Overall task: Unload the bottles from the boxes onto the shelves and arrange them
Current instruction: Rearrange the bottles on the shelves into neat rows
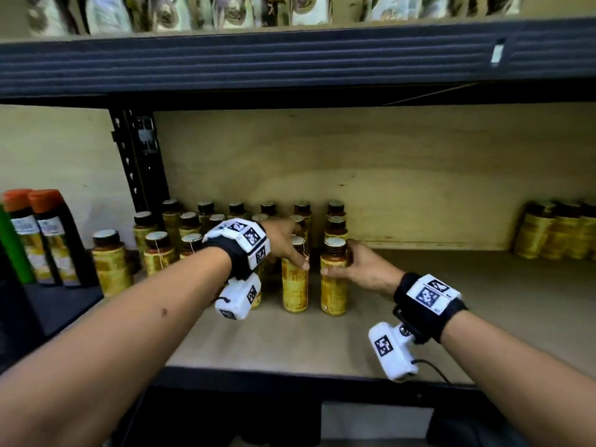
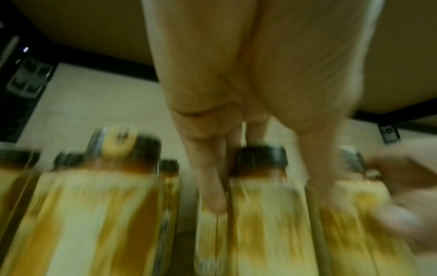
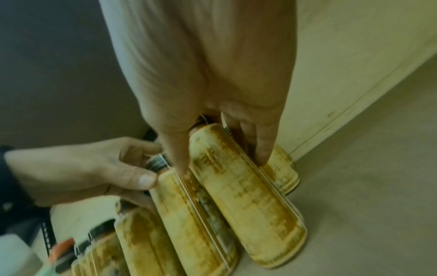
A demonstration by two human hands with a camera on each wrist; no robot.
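Both hands were at the front row of yellow-labelled bottles on the wooden shelf (image 1: 419, 317), near the middle of its depth.

Left hand (image 1: 283, 243): fingers curled round the shoulder of the left front bottle (image 1: 295, 285), thumb on the near side just below the cap. The left wrist view was blurred but showed fingers (image 2: 212, 186) running down either side of a dark-capped bottle (image 2: 267, 214).

Right hand (image 1: 364, 269): thumb and fingers wrapped round the upper part of the right front bottle (image 1: 333, 285); the right wrist view showed the same grasp, thumb on one side, fingers (image 3: 264, 149) on the other, on that bottle (image 3: 248, 196). Both bottles stood upright on the board, just beside each other with a narrow gap.

Behind and to the left stood the remaining rows of like bottles (image 1: 193, 227), reaching toward the back wall and the black upright post (image 1: 142, 162). A second cluster of yellow bottles (image 1: 554, 233) stood at the shelf's right back corner. Orange-capped dark bottles (image 1: 48, 237) stood past the post, on the neighbouring bay at the left edge.
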